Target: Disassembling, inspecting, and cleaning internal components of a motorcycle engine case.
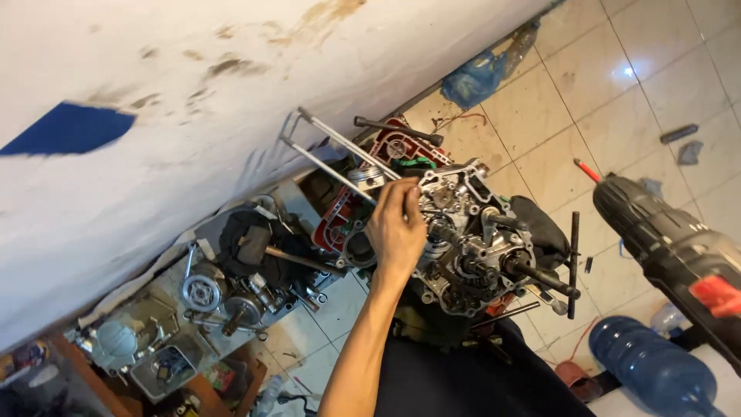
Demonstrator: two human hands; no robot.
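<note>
Head view looks down on my left hand (396, 230), fingers curled narrow and pinching at a small part on top of the engine case (463, 239), which rests on my lap above the tiled floor (587, 85). Its body is rough cast grey metal, crowded with dark toothed gears (463, 270) and steel shafts, one thick black shaft (540, 276) jutting toward the floor's right side. Behind it lies a red cover (343, 212), glossy, with round openings. Two long bright steel rods (332, 154) slant up toward the stained white wall (193, 116), which carries a blue patch (69, 130) near its left edge. My right hand is out of view; a black drill (664, 239) with a red trigger and red-tipped bit looms at the right. A blue ribbed plastic bottle (656, 371) lies at the bottom right corner. A crumpled blue bag (478, 77) sits where floor meets wall. Greasy metal parts (231, 286) fill trays at the lower left.
</note>
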